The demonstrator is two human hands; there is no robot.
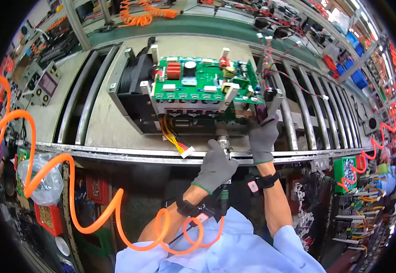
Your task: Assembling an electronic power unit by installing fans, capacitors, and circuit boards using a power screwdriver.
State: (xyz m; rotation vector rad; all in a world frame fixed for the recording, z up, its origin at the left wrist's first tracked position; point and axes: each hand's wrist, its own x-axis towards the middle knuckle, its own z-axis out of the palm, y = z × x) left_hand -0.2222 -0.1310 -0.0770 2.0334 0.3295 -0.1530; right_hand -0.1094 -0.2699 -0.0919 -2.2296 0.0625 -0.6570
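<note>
An electronic unit with a green circuit board (pixel 198 82) on top stands on a wooden board in front of me. My left hand (pixel 215 169), in a grey glove, is wrapped round a metal air-powered driver (pixel 223 142), whose front end points into the unit's near side. From the driver's rear end runs an orange coiled air hose (pixel 118 214). My right hand (pixel 263 141), also gloved, has its fingers bent at the unit's lower right corner, by a dark upright plate (pixel 273 107). Its fingertips are partly hidden. Yellow and red wires (pixel 173 139) with a white plug hang from the near side.
Metal rollers (pixel 314 109) carry the wooden board (pixel 100 109) and extend to the right. A metal rail (pixel 116 154) edges the line nearest me. Below it sit red and green screw bins (pixel 46 218) and a plastic bag (pixel 43 179). A grey instrument box (pixel 43 86) stands left.
</note>
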